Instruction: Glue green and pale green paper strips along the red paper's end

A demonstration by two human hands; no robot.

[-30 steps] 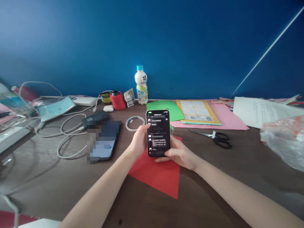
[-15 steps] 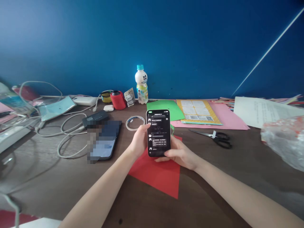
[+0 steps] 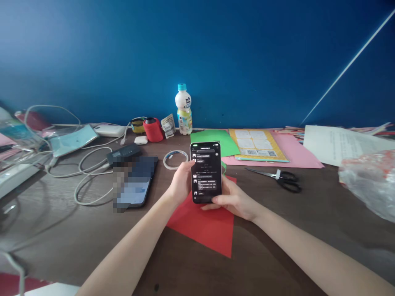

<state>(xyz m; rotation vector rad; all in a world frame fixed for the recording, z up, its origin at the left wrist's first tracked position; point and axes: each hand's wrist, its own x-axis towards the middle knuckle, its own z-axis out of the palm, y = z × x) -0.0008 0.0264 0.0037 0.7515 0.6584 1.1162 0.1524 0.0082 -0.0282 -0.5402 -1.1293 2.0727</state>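
Note:
A smartphone [image 3: 206, 172] with a dark chat screen is held up above the desk, tilted toward me. My left hand [image 3: 182, 181] grips its left side, thumb at the edge of the screen. Around the lower right corner, my right hand [image 3: 236, 199] holds it too, with the thumb at the bottom of the screen and fingers behind. The phone hides most of the fingers. Beneath both hands lies a sheet of red paper [image 3: 205, 234]. A roll of clear tape [image 3: 175, 160] rests just left of the phone.
Scissors [image 3: 277, 177] lie to the right, near a crumpled plastic bag [image 3: 370, 185]. Behind are green paper [image 3: 212, 139], a yellow packet [image 3: 257, 144] and an upright bottle [image 3: 184, 109]. Leftward are a second phone [image 3: 138, 185], a black device [image 3: 125, 153] and looped white cables [image 3: 80, 172].
My right thumb has shifted very slightly left at the bottom of the screen. Everything else looks the same.

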